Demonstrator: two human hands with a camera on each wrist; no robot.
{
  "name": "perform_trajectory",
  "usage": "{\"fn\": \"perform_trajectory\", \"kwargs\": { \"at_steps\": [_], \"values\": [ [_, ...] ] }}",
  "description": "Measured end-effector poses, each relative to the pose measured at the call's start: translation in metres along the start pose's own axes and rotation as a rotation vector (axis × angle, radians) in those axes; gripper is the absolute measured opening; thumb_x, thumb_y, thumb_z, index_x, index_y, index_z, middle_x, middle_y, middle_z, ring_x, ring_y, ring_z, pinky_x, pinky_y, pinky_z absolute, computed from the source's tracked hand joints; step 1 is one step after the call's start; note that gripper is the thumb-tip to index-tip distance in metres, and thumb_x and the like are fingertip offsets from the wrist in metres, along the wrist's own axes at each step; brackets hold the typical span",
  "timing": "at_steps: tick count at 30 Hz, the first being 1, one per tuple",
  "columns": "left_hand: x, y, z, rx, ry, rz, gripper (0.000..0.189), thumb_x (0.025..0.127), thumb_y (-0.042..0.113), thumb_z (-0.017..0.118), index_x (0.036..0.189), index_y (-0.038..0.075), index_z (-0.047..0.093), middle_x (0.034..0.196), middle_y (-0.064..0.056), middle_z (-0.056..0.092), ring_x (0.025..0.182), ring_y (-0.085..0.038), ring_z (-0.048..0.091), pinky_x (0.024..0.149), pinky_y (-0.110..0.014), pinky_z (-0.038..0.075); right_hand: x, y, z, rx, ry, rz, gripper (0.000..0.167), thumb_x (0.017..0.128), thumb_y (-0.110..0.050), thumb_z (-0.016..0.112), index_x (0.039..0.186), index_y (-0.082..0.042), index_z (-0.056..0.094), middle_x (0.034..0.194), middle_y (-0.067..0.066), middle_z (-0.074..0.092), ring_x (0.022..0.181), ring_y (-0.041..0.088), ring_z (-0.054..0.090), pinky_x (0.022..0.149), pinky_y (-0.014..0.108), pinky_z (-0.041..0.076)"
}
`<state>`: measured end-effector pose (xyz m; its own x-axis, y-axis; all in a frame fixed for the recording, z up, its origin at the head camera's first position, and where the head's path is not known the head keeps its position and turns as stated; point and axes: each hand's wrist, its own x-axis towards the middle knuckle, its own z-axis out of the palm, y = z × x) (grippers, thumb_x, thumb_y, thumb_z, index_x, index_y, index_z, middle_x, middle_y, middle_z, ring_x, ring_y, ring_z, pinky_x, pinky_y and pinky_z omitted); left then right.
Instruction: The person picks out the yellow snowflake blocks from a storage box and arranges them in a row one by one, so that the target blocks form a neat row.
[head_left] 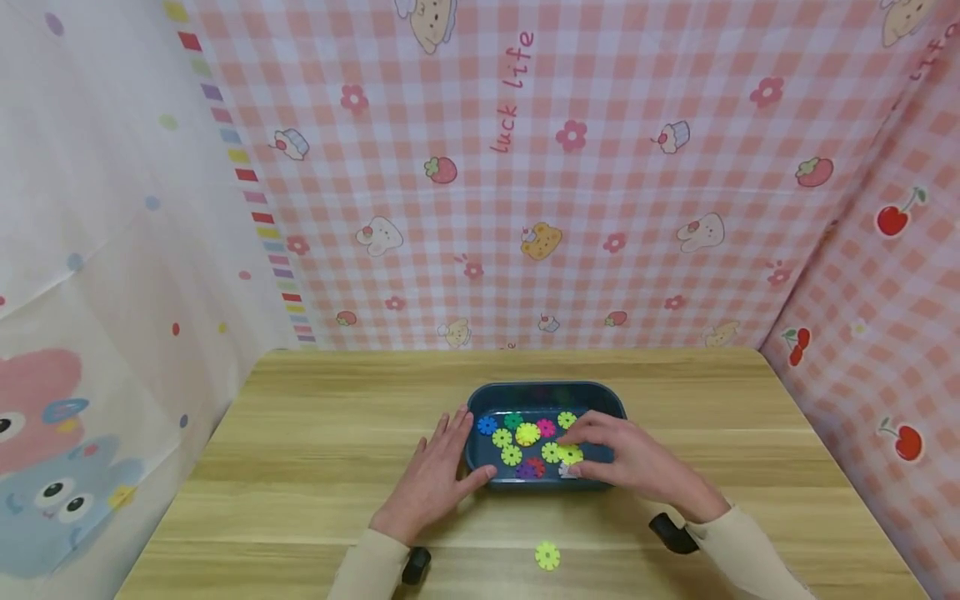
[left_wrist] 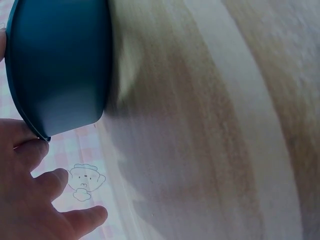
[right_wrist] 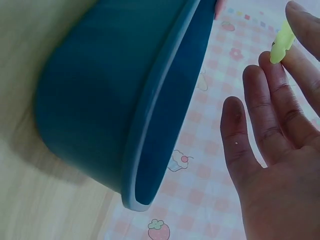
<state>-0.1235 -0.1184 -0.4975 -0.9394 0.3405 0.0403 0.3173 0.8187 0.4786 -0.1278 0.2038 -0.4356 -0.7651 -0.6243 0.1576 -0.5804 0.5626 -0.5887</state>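
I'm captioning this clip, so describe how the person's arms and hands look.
The left hand and right hand are bare, with no gloves to be seen. The left sleeve and right sleeve are plain cream, reaching toward the wrists. A small black piece shows by the left wrist, another black piece by the right. No cables are visible.

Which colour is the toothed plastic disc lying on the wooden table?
The toothed disc is yellow-green, clearest in the head view.

"luck life" (head_left: 517, 77) on checked backdrop (head_left: 637, 92), "life" (head_left: 932, 52) on cloth (head_left: 847, 333) at right
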Motion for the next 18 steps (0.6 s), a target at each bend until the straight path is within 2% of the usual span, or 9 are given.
{"fn": "perform_trajectory", "kwargs": {
  "at_steps": [5, 12, 18],
  "values": [
    [0.0, 0.0, 0.001, -0.009, 0.001, 0.001, 0.09, 0.1, 0.063, 0.056, 0.165, 0.01, 0.025, 0.172, -0.007, 0.018, 0.158, -0.036, 0.014, 0.121, -0.067, 0.021, -0.012, -0.005, 0.004, -0.016, 0.008, -0.02, 0.031, 0.097, -0.036, 0.075, 0.123, -0.02, 0.075, 0.12, -0.01, 0.063, 0.108, 0.019, 0.063, 0.089, 0.042, 0.058],
    [0.001, 0.0, 0.001, -0.017, 0.01, 0.004, 0.089, 0.1, 0.061, 0.057, 0.165, 0.01, 0.025, 0.172, -0.007, 0.018, 0.158, -0.036, 0.015, 0.121, -0.067, 0.021, -0.026, -0.013, 0.012, 0.019, -0.016, -0.02, 0.031, 0.096, -0.041, 0.074, 0.123, -0.025, 0.075, 0.119, -0.012, 0.062, 0.106, 0.016, 0.062, 0.087, 0.035, 0.059],
    [0.0, 0.001, 0.0, -0.021, 0.016, 0.008, 0.089, 0.1, 0.06, 0.058, 0.165, 0.009, 0.025, 0.172, -0.007, 0.018, 0.158, -0.036, 0.015, 0.121, -0.068, 0.021, -0.036, -0.017, 0.022, 0.056, -0.046, -0.002, 0.028, 0.095, -0.034, 0.077, 0.122, -0.026, 0.076, 0.119, -0.012, 0.062, 0.106, 0.011, 0.059, 0.09, 0.031, 0.058]
  ]
}}
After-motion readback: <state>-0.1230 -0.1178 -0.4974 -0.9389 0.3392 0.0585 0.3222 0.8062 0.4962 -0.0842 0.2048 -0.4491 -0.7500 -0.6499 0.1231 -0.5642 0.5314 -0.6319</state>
